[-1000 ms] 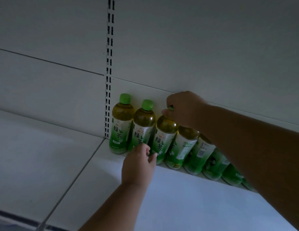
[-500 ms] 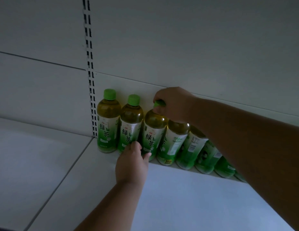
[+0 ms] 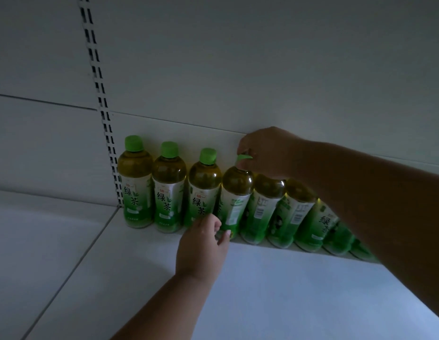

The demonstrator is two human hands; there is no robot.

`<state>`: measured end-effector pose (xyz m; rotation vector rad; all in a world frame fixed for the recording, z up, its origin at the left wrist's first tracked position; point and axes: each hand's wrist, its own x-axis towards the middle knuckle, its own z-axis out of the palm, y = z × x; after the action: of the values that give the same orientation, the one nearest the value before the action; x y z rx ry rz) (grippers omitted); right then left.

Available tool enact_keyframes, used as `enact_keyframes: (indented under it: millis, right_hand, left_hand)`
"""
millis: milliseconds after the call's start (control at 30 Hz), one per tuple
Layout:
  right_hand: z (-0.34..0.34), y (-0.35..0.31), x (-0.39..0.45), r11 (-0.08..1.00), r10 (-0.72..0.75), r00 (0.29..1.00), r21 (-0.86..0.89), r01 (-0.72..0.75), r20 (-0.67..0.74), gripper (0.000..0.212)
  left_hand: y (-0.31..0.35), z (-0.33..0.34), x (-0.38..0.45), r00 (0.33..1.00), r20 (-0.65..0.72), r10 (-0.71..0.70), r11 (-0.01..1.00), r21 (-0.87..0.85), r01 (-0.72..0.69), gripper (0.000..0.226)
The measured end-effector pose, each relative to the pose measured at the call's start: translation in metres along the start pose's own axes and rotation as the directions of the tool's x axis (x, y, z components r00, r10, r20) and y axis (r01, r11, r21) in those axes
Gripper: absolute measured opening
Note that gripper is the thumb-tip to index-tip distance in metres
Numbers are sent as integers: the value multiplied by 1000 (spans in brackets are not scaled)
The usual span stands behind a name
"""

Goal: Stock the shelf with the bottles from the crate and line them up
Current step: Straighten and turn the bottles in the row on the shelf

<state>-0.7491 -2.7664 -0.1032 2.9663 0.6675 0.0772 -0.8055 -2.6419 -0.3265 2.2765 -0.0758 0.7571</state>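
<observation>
Several green tea bottles with green caps stand in a row along the back panel of the white shelf [image 3: 262, 290]. The three leftmost bottles [image 3: 169, 187] face forward. My right hand [image 3: 267, 153] pinches the cap of the fourth bottle [image 3: 235, 192], whose label is turned sideways. My left hand [image 3: 203, 244] touches the base of that same bottle with thumb and fingertips. My right forearm hides the caps and parts of the bottles further right [image 3: 294, 209]. The crate is out of sight.
A slotted upright [image 3: 100, 99] runs down the back panel just left of the row. A seam [image 3: 86, 253] splits the shelf from the neighbouring board on the left. The light is dim.
My right hand has left the third bottle's cap and now pinches the fourth bottle's cap. My left hand has shifted right to the fourth bottle's base. The third bottle's label faces forward.
</observation>
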Motion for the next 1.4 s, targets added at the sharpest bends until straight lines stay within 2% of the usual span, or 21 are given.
enact_keyframes:
  millis: [267, 433, 800, 967, 1200, 1400]
  right_hand:
    - [6, -2, 6, 1000, -8, 1000, -27, 8, -14, 43]
    - [4, 1, 4, 997, -23, 999, 67, 24, -23, 34]
    - [4, 4, 5, 993, -41, 999, 112, 41, 0, 36]
    - [5, 7, 8, 993, -56, 998, 101, 55, 6, 37]
    - [9, 10, 6, 988, -73, 997, 137, 77, -37, 37]
    - [12, 9, 5, 985, -64, 996, 158, 73, -59, 40]
  left_hand:
    - [-2, 14, -2, 990, 42, -137, 990, -14, 138, 22]
    - [-3, 19, 0, 991, 28, -130, 990, 49, 129, 21]
    - [9, 13, 3, 982, 61, -178, 963, 214, 161, 25]
    - [16, 13, 9, 966, 157, -206, 939, 308, 150, 25]
    - [13, 14, 10, 972, 148, -184, 937, 324, 128, 25]
    - [11, 18, 8, 984, 99, -150, 963, 240, 123, 25]
